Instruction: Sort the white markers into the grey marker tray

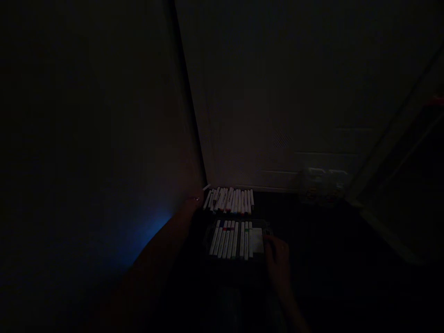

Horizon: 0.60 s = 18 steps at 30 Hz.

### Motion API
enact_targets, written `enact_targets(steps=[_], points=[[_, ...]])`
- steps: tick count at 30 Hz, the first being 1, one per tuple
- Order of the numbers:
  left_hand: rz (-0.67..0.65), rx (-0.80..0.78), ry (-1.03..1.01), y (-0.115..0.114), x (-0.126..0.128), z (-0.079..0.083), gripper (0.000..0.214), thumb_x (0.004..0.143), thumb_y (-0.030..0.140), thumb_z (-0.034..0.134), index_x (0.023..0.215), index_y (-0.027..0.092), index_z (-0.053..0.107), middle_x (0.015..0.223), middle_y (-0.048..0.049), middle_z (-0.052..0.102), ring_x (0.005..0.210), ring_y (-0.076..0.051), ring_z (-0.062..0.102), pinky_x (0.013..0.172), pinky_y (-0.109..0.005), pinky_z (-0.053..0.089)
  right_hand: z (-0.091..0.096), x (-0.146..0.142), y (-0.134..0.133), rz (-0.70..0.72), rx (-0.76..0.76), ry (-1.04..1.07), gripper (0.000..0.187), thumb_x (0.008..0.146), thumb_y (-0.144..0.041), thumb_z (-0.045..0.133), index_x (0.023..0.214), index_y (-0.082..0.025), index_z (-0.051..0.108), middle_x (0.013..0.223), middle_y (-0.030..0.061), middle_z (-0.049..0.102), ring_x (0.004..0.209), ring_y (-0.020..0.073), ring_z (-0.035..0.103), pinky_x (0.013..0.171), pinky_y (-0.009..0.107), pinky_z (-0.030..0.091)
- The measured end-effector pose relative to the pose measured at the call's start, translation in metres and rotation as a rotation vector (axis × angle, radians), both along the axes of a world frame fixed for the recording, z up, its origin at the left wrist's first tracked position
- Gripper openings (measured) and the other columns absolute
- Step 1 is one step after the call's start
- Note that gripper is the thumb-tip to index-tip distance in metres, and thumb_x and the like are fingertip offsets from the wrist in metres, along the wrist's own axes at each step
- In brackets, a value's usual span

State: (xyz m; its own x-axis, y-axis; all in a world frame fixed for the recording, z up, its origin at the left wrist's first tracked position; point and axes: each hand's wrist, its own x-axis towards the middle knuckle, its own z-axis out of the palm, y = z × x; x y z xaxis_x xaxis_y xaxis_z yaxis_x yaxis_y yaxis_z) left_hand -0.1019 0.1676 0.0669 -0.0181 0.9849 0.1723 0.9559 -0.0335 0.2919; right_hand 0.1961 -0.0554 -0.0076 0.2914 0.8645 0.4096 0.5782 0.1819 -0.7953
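In the dim light my left hand (197,199) reaches to the left end of a row of loose white markers (229,200). Its fingers look closed on a white marker (206,187) that sticks up from them; the grip itself is hard to see. Nearer to me lies a clear tray (205,241) with white markers (227,239) side by side, some with coloured bands. A pale flat piece (257,240) fills its right part. My right hand (278,256) is at the tray's right edge, fingers bent and seemingly gripping it.
A pale wall (263,115) rises right behind the loose markers, and another wall (138,138) stands close on the left. Clear containers (321,185) stand at the back right on the dark surface (312,231). A blue glow (152,233) lights the left wall.
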Motion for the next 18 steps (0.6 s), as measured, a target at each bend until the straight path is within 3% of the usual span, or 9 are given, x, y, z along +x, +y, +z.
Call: enact_targets(steps=[2,4,7,9,11,14,16,18], points=[[0.045,-0.024,-0.035,-0.001,0.008,0.014,0.03,0.084,0.036,0.042,0.097,0.013,0.057,0.091,-0.0092,0.06,0.086,-0.02,0.057,0.072,-0.031,0.046,0.001,0.0,0.002,-0.006,-0.001,0.003,0.031,0.083,-0.034,0.035,0.1,-0.021,0.058,0.103,0.0079,0.057,0.102,0.0214,0.045,0.086,0.036,0.036],[0.085,0.004,-0.206,-0.01,0.03,0.026,0.036,0.087,0.039,0.033,0.094,0.015,0.057,0.085,-0.0075,0.062,0.08,-0.017,0.058,0.068,-0.026,0.044,0.002,0.0,0.005,0.004,0.0,-0.009,0.031,0.083,-0.034,0.036,0.1,-0.021,0.058,0.102,0.0071,0.058,0.101,0.0209,0.045,0.087,0.035,0.035],[0.038,0.149,-0.5,-0.048,0.086,0.03,0.044,0.089,0.038,0.021,0.09,0.013,0.057,0.085,-0.0069,0.063,0.077,-0.014,0.057,0.066,-0.023,0.043,0.003,0.001,0.009,0.015,0.026,-0.045,0.031,0.082,-0.033,0.037,0.099,-0.02,0.059,0.099,0.0067,0.059,0.099,0.0209,0.046,0.086,0.036,0.035],[-0.101,0.198,-0.485,-0.092,0.124,0.02,0.043,0.088,0.039,0.022,0.087,0.015,0.058,0.086,-0.0059,0.063,0.077,-0.014,0.057,0.067,-0.023,0.042,0.003,0.002,0.011,0.017,0.053,-0.073,0.031,0.082,-0.034,0.037,0.099,-0.019,0.059,0.098,0.0071,0.059,0.097,0.0211,0.047,0.085,0.036,0.035],[-0.242,0.206,-0.332,-0.143,0.152,0.0,0.04,0.087,0.044,0.026,0.089,0.021,0.059,0.082,-0.0041,0.064,0.075,-0.015,0.058,0.067,-0.025,0.041,0.001,0.003,0.011,0.024,0.075,-0.106,0.031,0.082,-0.034,0.038,0.099,-0.019,0.059,0.098,0.0075,0.059,0.097,0.0213,0.047,0.084,0.036,0.034],[-0.338,0.171,-0.13,-0.206,0.168,-0.031,0.038,0.087,0.044,0.026,0.101,0.026,0.056,0.083,-0.0044,0.065,0.074,-0.018,0.059,0.067,-0.028,0.041,-0.004,0.005,0.011,0.027,0.083,-0.159,0.031,0.081,-0.037,0.04,0.099,-0.018,0.058,0.097,0.0085,0.059,0.097,0.0222,0.046,0.085,0.037,0.033],[-0.292,0.126,-0.047,-0.227,0.166,-0.041,0.041,0.088,0.041,0.022,0.108,0.024,0.053,0.078,-0.0056,0.065,0.068,-0.018,0.06,0.064,-0.028,0.041,-0.007,0.007,0.012,0.04,0.078,-0.17,0.033,0.08,-0.039,0.041,0.099,-0.017,0.057,0.098,0.009,0.058,0.097,0.0226,0.045,0.087,0.038,0.033],[-0.315,0.122,0.009,-0.232,0.159,-0.04,0.039,0.089,0.038,0.022,0.109,0.023,0.052,0.084,-0.0059,0.065,0.071,-0.018,0.06,0.063,-0.028,0.042,-0.008,0.009,0.013,0.071,0.065,-0.128,0.036,0.08,-0.042,0.042,0.101,-0.018,0.057,0.099,0.0085,0.056,0.098,0.022,0.045,0.088,0.038,0.033]])
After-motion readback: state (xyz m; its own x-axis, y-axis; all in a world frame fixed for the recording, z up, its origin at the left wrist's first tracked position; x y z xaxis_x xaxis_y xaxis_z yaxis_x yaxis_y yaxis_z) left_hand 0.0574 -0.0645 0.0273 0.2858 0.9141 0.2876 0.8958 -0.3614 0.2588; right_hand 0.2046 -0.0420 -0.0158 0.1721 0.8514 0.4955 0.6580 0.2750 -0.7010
